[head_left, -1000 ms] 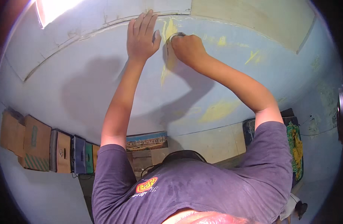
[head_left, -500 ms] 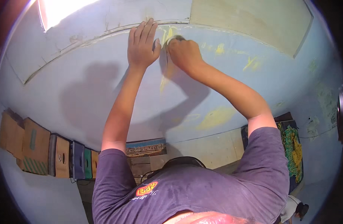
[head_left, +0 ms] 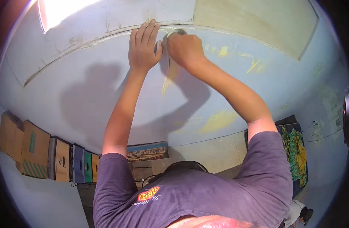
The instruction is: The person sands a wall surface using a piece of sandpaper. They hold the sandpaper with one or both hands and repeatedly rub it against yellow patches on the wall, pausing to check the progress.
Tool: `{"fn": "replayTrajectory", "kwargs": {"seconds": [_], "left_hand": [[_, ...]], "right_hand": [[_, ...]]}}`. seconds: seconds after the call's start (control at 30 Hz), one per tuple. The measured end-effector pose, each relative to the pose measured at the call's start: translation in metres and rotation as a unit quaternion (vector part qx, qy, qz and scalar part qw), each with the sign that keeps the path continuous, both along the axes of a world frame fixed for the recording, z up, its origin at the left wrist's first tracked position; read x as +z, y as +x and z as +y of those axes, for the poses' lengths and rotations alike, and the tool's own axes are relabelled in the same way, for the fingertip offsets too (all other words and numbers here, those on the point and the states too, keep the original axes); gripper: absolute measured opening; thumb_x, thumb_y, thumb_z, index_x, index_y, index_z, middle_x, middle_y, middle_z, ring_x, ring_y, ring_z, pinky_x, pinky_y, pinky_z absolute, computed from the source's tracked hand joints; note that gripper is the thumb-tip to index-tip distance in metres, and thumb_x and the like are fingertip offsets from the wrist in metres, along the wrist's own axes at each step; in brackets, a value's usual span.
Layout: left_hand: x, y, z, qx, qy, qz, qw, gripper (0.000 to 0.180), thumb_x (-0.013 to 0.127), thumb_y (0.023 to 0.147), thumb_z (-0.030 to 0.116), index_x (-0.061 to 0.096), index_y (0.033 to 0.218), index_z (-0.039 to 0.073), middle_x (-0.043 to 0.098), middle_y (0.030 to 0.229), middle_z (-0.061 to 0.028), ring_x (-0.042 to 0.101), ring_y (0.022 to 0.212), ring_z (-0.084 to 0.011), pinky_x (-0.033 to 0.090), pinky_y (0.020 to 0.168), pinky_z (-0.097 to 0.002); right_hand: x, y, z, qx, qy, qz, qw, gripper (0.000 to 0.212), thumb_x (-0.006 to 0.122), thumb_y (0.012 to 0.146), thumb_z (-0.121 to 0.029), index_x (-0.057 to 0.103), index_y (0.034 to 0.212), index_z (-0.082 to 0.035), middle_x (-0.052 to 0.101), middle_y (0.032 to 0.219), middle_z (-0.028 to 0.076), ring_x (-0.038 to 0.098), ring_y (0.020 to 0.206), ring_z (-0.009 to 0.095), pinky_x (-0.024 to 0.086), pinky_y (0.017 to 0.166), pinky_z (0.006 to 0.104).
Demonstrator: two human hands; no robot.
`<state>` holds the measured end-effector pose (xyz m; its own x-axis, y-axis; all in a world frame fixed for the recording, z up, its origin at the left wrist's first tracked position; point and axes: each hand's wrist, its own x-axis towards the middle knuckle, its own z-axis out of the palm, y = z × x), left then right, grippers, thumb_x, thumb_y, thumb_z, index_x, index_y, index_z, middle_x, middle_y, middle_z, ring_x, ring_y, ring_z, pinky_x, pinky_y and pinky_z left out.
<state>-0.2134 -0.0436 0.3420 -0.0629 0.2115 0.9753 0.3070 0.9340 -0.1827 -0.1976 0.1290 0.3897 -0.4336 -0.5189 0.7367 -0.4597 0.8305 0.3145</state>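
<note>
My left hand (head_left: pixel 143 47) lies flat against the pale blue wall (head_left: pixel 94 121), fingers spread and pointing up, its fingertips near the long seam (head_left: pixel 117 30) under the upper panels. Just to its right, my right hand (head_left: pixel 186 49) is closed in a fist against the wall. A pale curved edge and a dark bit of something show at the knuckles, but most of it is hidden in the fist. Below the fist, a yellow streak (head_left: pixel 165 85) runs down the wall. More yellow patches (head_left: pixel 223 51) mark the wall to the right.
Cardboard boxes (head_left: pixel 36 144) and several coloured box files (head_left: pixel 78 163) stand at the lower left. A long picture (head_left: pixel 148 152) is at the wall's foot. Green and yellow netting (head_left: pixel 296 152) hangs at the right. Another person (head_left: pixel 301 212) is at the lower right.
My right fist has shifted a little up and left along the wall, toward the seam. Less yellow shows between my hands. My left hand has stayed nearly still.
</note>
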Motion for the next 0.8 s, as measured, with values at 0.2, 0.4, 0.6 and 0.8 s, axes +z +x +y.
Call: {"fn": "replayTrajectory", "kwargs": {"seconds": [0.2, 0.4, 0.6, 0.8], "left_hand": [[0.000, -0.003, 0.001, -0.009, 0.001, 0.009, 1.000, 0.056, 0.063, 0.088, 0.021, 0.057, 0.144, 0.012, 0.054, 0.153, -0.0035, 0.048, 0.139, -0.0252, 0.033, 0.118, -0.0492], [-0.001, -0.003, -0.002, -0.001, 0.000, 0.003, 1.000, 0.058, 0.064, 0.088, 0.021, 0.056, 0.145, 0.014, 0.054, 0.153, -0.0031, 0.049, 0.139, -0.0262, 0.033, 0.118, -0.0501], [-0.001, -0.002, -0.002, -0.007, 0.002, 0.008, 1.000, 0.057, 0.063, 0.088, 0.022, 0.056, 0.145, 0.014, 0.054, 0.153, -0.0034, 0.048, 0.139, -0.0264, 0.032, 0.118, -0.0501], [-0.001, -0.004, -0.002, -0.003, -0.001, 0.010, 1.000, 0.057, 0.063, 0.088, 0.022, 0.057, 0.144, 0.012, 0.055, 0.152, -0.0042, 0.048, 0.139, -0.0265, 0.033, 0.118, -0.0497]], "right_hand": [[-0.036, 0.005, 0.008, 0.005, 0.056, -0.078, 0.995, 0.016, 0.063, 0.083, -0.016, 0.072, 0.078, -0.005, 0.072, 0.071, 0.017, 0.074, 0.064, 0.030, 0.058, 0.055, 0.0401], [0.005, 0.017, 0.003, 0.002, 0.031, -0.081, 0.996, 0.019, 0.062, 0.083, -0.017, 0.077, 0.074, -0.009, 0.076, 0.079, 0.015, 0.076, 0.072, 0.030, 0.059, 0.062, 0.0416], [-0.004, -0.002, 0.003, 0.016, -0.038, -0.044, 0.998, 0.018, 0.059, 0.086, -0.018, 0.071, 0.082, -0.003, 0.072, 0.069, 0.017, 0.074, 0.065, 0.035, 0.059, 0.057, 0.0449], [-0.028, 0.006, 0.008, -0.024, 0.039, -0.137, 0.989, 0.018, 0.061, 0.084, -0.017, 0.073, 0.082, -0.004, 0.073, 0.076, 0.018, 0.075, 0.070, 0.034, 0.060, 0.062, 0.0461]]}}
